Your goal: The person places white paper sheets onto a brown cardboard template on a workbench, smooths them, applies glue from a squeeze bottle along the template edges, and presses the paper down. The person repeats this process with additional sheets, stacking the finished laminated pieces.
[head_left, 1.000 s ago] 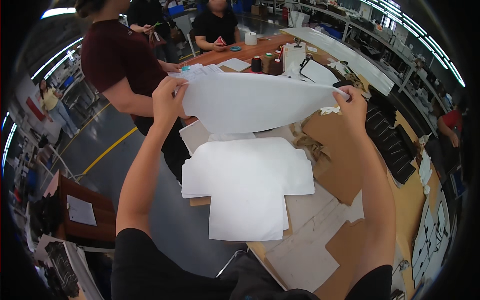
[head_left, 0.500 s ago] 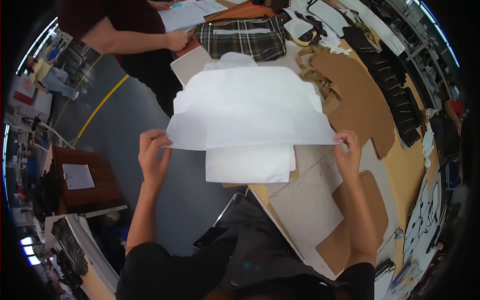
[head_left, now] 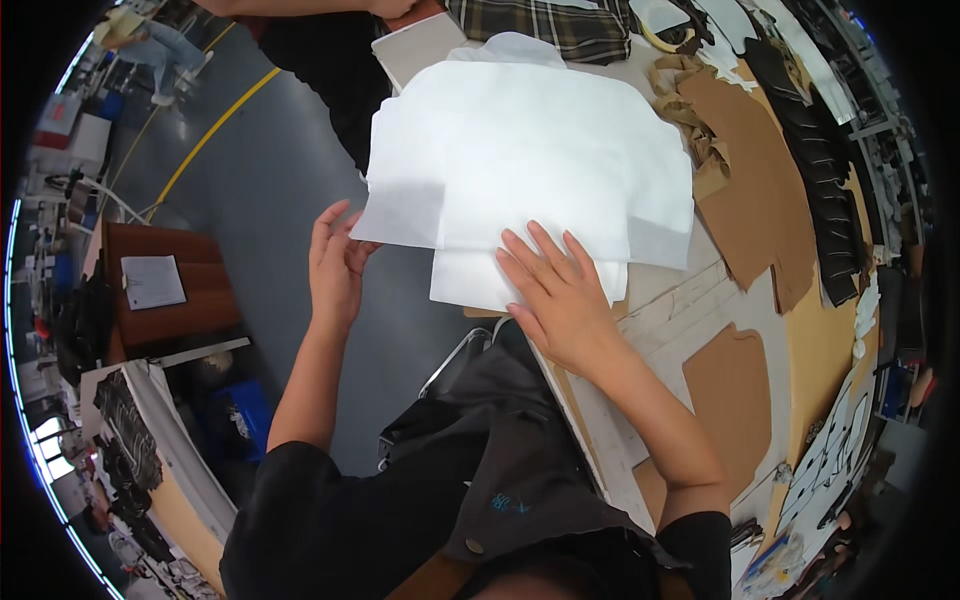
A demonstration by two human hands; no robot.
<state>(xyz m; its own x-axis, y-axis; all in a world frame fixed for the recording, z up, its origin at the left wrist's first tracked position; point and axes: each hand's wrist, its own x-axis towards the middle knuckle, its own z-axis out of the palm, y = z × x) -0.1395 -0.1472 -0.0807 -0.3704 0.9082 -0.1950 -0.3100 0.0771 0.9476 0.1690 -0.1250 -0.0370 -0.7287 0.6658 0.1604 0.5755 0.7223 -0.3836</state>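
A thin, see-through white sheet [head_left: 405, 212] with a curved far edge lies over a stack of white sheets [head_left: 465, 280]. The stack shows through it as a brighter band and sticks out below its near edge. My left hand [head_left: 338, 275] is at the thin sheet's near left corner, thumb and fingers closed round that corner; part of the grip is hidden. Flat on the sheet near its front edge rests my right hand [head_left: 560, 300], fingers spread and palm down.
Brown cardboard patterns [head_left: 755, 190] and crumpled brown paper [head_left: 690, 110] lie to the right. Plaid fabric [head_left: 545, 28] sits at the far side. Another person's arm [head_left: 310, 6] reaches in at the top. A wooden cabinet [head_left: 165, 290] bearing a clipboard [head_left: 153, 281] stands left.
My right hand has let go of the sheet's right corner and moved left onto its surface. The sheet has come down over the stack. The view has shifted, so the table sits higher.
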